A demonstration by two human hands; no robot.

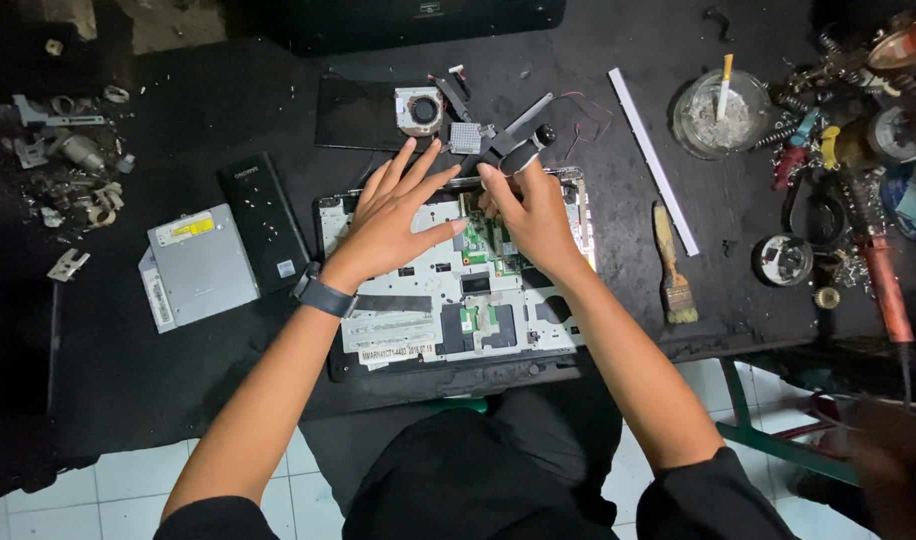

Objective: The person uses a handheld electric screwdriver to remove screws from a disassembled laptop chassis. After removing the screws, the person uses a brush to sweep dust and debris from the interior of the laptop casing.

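Note:
An opened laptop base [448,300] lies on the black table in front of me, its silver inner frame and green circuit board [488,245] showing. My left hand [393,215] rests flat on the upper left of the base, fingers spread, with a dark watch at the wrist. My right hand [528,215] is over the upper middle of the base and grips a black-handled screwdriver [526,152] whose handle points away from me. The tip is hidden under my fingers.
A silver optical drive [200,265] and a black battery [266,220] lie to the left. A cooling fan [419,108] with heatsink sits behind the laptop. A paintbrush [672,265], a white strip [653,160], a glass ashtray [720,115] and cluttered tools are at right. Metal scraps [68,160] lie far left.

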